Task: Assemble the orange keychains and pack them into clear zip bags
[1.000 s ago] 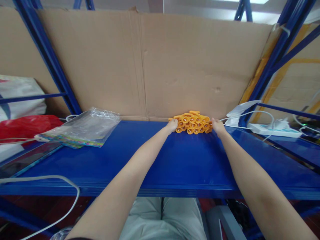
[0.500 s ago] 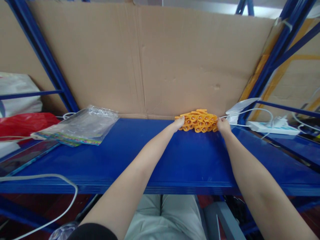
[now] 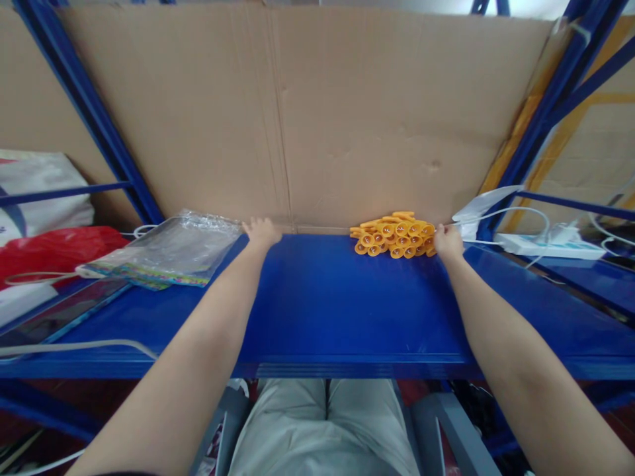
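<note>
Blue shelf [image 3: 342, 304], clear plastic bag [image 3: 191, 244] near left hand [image 3: 262, 231]

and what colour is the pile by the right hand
The pile is orange-yellow; the head view shows it best.

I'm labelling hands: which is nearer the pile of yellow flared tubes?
Right. The right hand is at the right end of the tube pile; the left hand is well left of it, by the clear plastic bag.

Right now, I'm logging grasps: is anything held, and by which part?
The left hand, spread, holds nothing visible. The right hand is at the right end of the yellow pile; any grip is unclear.
</note>
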`<state>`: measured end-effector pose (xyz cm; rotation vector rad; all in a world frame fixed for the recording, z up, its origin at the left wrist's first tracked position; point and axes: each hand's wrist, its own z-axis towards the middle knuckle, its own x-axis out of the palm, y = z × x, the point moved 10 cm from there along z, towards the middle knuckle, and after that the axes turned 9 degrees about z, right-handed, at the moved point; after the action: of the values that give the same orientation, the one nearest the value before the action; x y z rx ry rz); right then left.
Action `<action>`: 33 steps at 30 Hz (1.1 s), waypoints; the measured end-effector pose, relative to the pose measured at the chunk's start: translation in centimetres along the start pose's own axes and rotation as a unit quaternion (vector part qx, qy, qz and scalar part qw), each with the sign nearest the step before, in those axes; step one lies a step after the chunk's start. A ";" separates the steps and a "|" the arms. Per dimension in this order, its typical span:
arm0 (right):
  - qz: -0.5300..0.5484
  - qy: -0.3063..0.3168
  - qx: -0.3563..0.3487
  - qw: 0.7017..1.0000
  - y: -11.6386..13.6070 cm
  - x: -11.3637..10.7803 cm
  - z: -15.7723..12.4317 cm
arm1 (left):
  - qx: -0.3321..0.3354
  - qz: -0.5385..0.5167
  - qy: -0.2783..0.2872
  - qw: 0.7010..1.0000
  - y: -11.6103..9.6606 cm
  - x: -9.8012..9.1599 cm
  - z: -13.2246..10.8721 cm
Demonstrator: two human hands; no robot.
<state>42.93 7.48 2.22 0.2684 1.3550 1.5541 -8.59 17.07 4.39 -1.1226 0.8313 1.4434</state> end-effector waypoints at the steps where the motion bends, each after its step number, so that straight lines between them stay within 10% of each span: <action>1: -0.001 -0.001 -0.001 1.000 0.0 0.0 0.0 | -0.032 0.021 -0.003 0.999 2.1 -0.2 -0.3; 9: -0.004 0.001 -0.005 1.000 -0.4 0.3 0.2 | -0.146 0.059 0.062 0.986 11.7 1.0 -2.8; 17: 0.022 -0.007 -0.029 0.999 -1.4 0.9 1.5 | -0.117 0.053 0.053 0.990 13.0 1.9 -2.9; 25: -0.017 0.011 -0.013 1.000 -0.7 0.7 0.5 | -0.071 0.055 -0.045 0.995 9.9 -1.7 -3.6; 33: 0.005 -0.005 -0.028 1.000 -0.8 0.5 0.7 | 0.256 0.056 -0.106 0.959 -3.8 -2.5 -6.7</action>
<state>43.63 8.19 1.61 0.2473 1.3019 1.5946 -3.54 10.68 4.97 -0.5282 1.0484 1.3063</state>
